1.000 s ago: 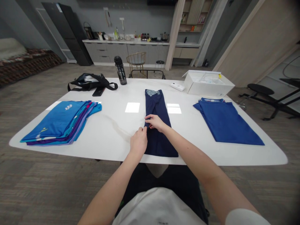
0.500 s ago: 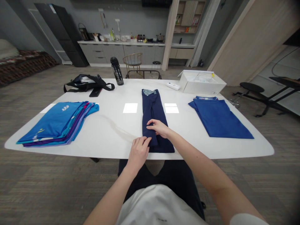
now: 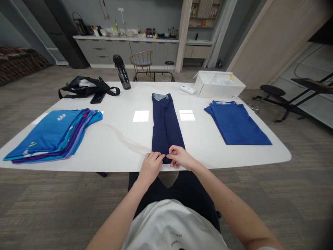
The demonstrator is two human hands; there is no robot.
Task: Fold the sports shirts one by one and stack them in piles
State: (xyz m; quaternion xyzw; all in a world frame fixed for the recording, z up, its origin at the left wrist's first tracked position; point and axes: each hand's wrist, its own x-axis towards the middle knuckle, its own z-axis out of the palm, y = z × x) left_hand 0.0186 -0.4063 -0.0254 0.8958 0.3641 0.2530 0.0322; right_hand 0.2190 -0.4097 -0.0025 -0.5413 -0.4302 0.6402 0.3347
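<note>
Head view showed the navy garment (image 3: 170,121) laid lengthwise on the white bench (image 3: 205,149), between the stacked garments (image 3: 52,128) and the folded blue garment (image 3: 239,125). I had the left hand (image 3: 151,166) and the right hand (image 3: 182,158) close together on its near end, beside the front edge. I could not tell whether either grip was closed on fabric. A white box (image 3: 215,91) stood beyond the folded blue garment.

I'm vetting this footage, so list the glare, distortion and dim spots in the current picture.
Head view: hard-edged glare patches on the white table; head view: wide-angle distortion, with the refrigerator leaning; head view: upper-right corner darkened, and fold detail faint in the dark navy garment.
</note>
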